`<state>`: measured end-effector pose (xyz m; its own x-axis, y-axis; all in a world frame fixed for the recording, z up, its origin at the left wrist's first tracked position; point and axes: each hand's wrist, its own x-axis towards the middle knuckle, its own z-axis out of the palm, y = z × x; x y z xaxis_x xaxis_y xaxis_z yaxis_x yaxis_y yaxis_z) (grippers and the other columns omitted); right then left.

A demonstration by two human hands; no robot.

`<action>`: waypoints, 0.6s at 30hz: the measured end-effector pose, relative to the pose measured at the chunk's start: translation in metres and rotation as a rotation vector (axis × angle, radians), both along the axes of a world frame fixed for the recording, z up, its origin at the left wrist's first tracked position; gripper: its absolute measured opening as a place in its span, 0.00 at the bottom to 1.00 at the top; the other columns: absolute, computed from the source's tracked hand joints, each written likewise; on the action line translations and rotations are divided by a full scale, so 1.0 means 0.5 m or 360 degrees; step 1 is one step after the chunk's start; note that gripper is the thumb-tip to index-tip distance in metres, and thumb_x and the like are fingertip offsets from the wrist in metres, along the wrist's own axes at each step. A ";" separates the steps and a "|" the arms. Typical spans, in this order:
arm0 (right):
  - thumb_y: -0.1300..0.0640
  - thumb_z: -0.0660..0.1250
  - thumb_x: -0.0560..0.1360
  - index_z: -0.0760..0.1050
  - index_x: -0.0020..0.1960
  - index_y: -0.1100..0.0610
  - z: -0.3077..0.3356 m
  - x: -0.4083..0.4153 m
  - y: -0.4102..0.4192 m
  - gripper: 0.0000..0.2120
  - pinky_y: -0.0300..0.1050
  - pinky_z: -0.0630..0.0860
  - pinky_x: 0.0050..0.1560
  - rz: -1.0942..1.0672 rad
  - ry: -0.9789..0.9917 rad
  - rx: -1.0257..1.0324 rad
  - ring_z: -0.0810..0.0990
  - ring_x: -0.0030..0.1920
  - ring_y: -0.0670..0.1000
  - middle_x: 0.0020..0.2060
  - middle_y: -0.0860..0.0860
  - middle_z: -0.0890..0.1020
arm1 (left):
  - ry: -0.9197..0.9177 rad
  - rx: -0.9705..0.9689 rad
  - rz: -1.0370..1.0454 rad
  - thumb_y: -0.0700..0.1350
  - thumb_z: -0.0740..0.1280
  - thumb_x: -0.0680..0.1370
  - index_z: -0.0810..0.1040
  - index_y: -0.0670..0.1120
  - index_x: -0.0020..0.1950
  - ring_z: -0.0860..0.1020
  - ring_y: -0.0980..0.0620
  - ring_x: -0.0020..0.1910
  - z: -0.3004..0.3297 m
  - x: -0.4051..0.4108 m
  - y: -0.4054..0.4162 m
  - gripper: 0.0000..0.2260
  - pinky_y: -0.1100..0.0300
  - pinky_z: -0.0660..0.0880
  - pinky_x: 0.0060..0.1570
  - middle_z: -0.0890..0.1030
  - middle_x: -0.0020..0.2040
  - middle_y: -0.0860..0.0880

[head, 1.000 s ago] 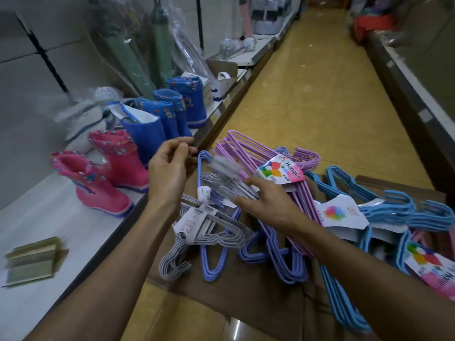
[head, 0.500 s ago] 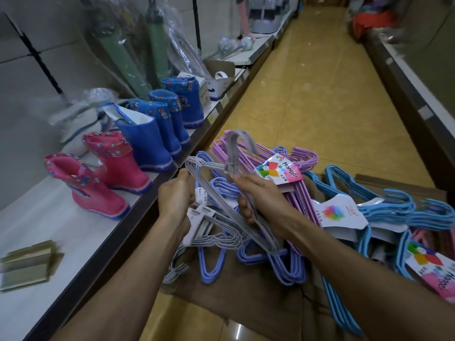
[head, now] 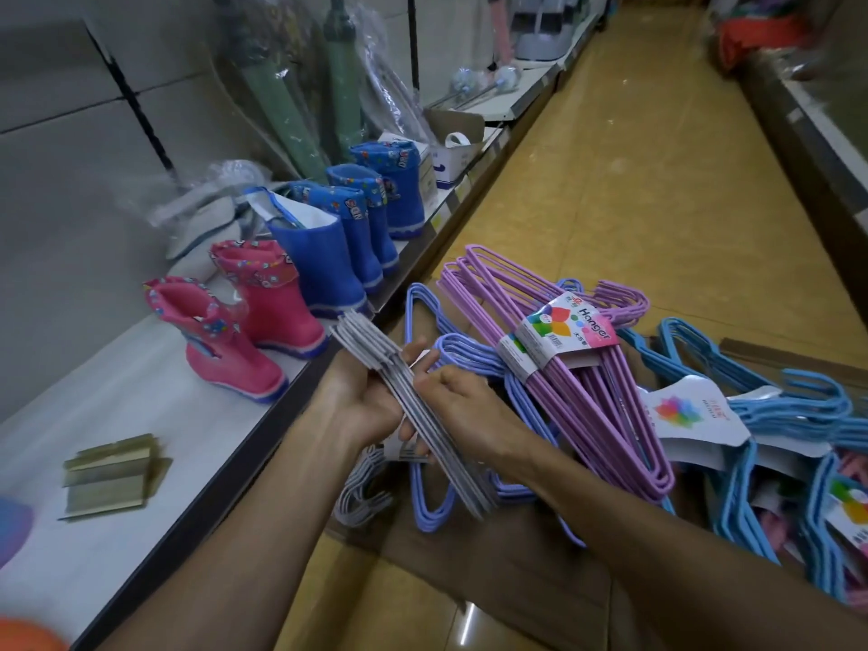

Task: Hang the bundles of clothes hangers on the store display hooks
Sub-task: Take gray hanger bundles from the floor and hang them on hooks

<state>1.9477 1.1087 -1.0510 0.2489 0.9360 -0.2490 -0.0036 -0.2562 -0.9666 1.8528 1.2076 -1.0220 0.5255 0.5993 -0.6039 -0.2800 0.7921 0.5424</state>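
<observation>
To do this step well, the person should keep the grey hanger bundle (head: 413,415) flat and together, find its hook ends, and only then lift it toward a display hook; no such hook is visible here, so I judge the hanging is not yet begun. The left hand (head: 357,406) curls closed around the bundle from the left side, and the right hand (head: 469,406) pinches it from the right, fingers bent tight. The bundle is held near the person, above the cardboard (head: 493,570) with purple hangers (head: 587,392) and light blue hangers (head: 775,401), just right of the shelf (head: 94,533) with pink boots (head: 225,340)
</observation>
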 end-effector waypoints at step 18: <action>0.50 0.65 0.77 0.69 0.64 0.62 -0.182 -0.016 0.048 0.22 0.56 0.67 0.62 0.0711 -0.2577 -0.0222 0.72 0.62 0.62 0.61 0.61 0.75 | -0.0434 -0.0125 0.0296 0.45 0.52 0.82 0.74 0.37 0.61 0.84 0.34 0.42 -0.022 -0.169 0.032 0.18 0.32 0.79 0.37 0.83 0.40 0.36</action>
